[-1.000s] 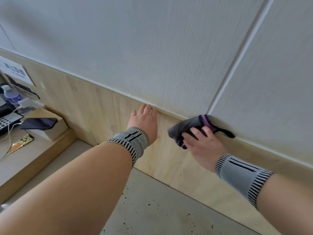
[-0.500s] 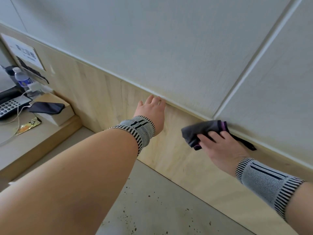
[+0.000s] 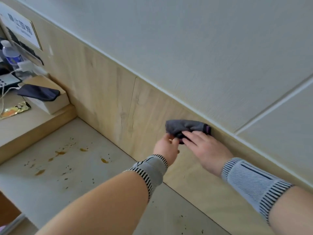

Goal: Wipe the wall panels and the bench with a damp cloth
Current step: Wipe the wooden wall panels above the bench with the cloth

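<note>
My right hand point(image 3: 205, 150) lies with straight fingers flat on the grey cloth point(image 3: 185, 127), pressing it against the wood wall panel point(image 3: 108, 92) just under the pale trim line where the white upper panels point(image 3: 169, 39) begin. The cloth is bunched, with a purple edge at its 3 o'clock end. My left hand point(image 3: 166, 147) sits at the cloth's 7 o'clock, fingers loosely bent, the tips right at the cloth's lower edge; I cannot tell whether they pinch it or only touch it. Both wrists wear grey bands with black-and-white striped cuffs point(image 3: 252, 182). Below my arms runs the grey bench point(image 3: 59, 175), meeting the wood panel along its far edge, with orange-brown splashes and dark specks scattered toward its 9 o'clock side. At 10 o'clock from my hands a raised wooden ledge point(image 3: 33, 126) carries a small box point(image 3: 50, 100) with a dark pouch point(image 3: 39, 94) lying on top, a gold wrapper point(image 3: 15, 110) just beside it, a white cable, and a water bottle point(image 3: 11, 55) further back under a wall sign point(image 3: 20, 31).
</note>
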